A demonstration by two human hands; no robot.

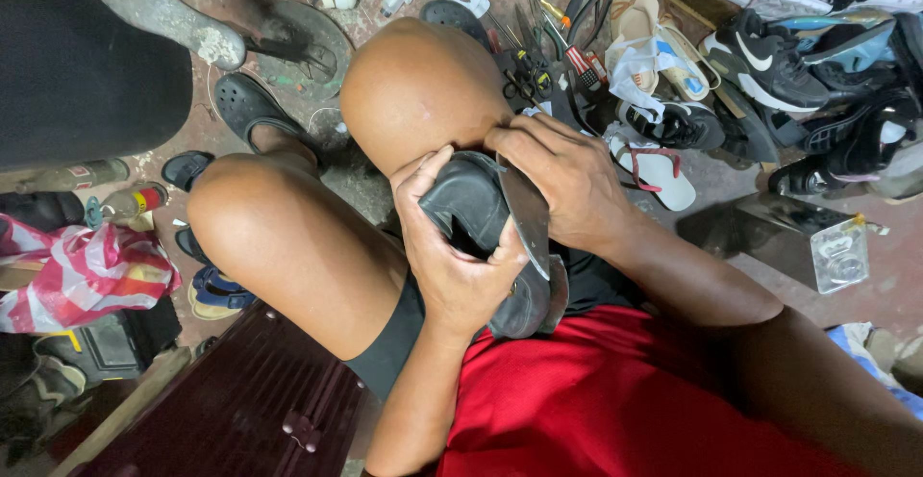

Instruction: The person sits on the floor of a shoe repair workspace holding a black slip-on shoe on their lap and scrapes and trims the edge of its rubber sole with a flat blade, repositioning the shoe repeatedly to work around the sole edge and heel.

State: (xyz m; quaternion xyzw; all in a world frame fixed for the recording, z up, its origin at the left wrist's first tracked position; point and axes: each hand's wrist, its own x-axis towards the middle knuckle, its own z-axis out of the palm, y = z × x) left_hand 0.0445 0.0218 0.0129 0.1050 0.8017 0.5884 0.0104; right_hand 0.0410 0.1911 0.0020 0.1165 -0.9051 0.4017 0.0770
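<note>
The person sits with both knees bent and holds a worn dark leather shoe (481, 217) in the lap, pressed against the inner side of the right knee (415, 92). The left hand (452, 261) is closed around the shoe from below, the thumb lying over the edge of its opening and the fingers wrapped on the upper. The right hand (562, 179) is closed on a broad flat knife blade (527, 215), which lies along the side of the shoe and points toward the sole edge (556, 294); the handle is hidden inside the fist. The blade runs very close to the left thumb, so I think the main danger is a slip: if the knife jumps from the leather under pressure, it can cut the thumb or the bare thigh just beside it. The shoe is steadied only by the knee and one hand, so it may also turn in the grip and let the blade cut too deep into the upper. On the floor behind lie scissors (524, 78), sandals (663, 164), a black sneaker (769, 63) and a pink striped bag (82, 275).
</note>
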